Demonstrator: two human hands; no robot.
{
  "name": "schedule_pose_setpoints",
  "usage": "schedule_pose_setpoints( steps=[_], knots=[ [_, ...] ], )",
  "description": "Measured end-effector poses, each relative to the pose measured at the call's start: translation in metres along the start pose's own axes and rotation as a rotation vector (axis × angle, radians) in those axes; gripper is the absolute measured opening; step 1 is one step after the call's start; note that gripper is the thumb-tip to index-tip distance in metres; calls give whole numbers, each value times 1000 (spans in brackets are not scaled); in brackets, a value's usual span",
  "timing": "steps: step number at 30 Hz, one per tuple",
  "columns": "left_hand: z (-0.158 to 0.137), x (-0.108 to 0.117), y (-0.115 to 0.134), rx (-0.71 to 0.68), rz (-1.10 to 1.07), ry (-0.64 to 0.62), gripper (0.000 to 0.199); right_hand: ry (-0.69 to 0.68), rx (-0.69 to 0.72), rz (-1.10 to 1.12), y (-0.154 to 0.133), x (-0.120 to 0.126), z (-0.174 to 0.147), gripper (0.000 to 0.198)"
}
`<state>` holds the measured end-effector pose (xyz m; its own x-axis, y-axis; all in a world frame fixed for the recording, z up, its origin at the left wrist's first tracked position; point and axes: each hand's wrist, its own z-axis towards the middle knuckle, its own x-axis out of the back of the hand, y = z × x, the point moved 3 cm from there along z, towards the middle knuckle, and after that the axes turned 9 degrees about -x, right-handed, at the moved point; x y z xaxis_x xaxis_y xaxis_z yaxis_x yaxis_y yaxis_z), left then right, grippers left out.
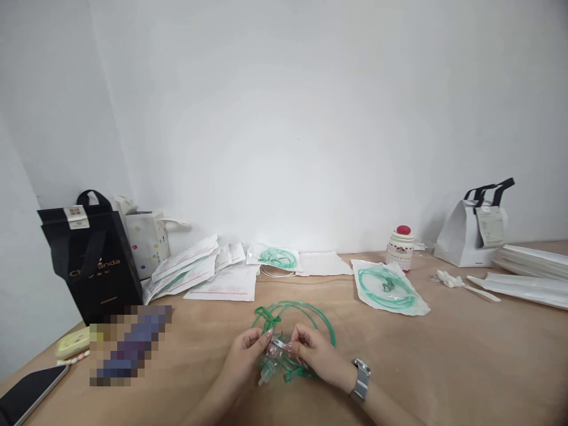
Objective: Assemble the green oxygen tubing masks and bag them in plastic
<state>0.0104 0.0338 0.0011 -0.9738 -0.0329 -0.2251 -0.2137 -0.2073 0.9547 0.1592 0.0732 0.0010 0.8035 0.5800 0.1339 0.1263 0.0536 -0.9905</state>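
Note:
Both hands are at a clear plastic oxygen mask low in the middle of the view. My left hand pinches the mask's edge from the left, near a small metal nose clip. From the other side my right hand has thumb and fingertips closed at the clip's right end. A bundled green strap sticks up just beyond the left fingertips. Coiled green tubing lies behind and to the right, partly hidden by the right hand. A green tube connector rests below the right fingers.
Several white packets lie back left by a black bag. Packaged green tubing sits in one pouch by the wall and another at right. A jar, a white bag and a phone stand or lie farther out.

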Motion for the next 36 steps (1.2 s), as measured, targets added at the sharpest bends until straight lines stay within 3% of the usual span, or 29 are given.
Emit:
schedule_pose_setpoints(
  steps=[17,22,26,32,36],
  knots=[
    [2,1,-3,-36,18,-37,29,43,7,-59,4,-4,0,28],
    [-5,-5,10,26,-105,-142,25,100,159,90,-14,1,-2,29],
    [-9,-9,17,42,-187,-172,23,8,58,201,-9,-3,0,32],
    [-4,-4,6,52,-216,-141,21,-153,-48,462,-1,-20,-4,38],
    [-2,-1,7,79,-199,-147,24,-123,-60,524,-3,-20,-5,38]
  ],
)
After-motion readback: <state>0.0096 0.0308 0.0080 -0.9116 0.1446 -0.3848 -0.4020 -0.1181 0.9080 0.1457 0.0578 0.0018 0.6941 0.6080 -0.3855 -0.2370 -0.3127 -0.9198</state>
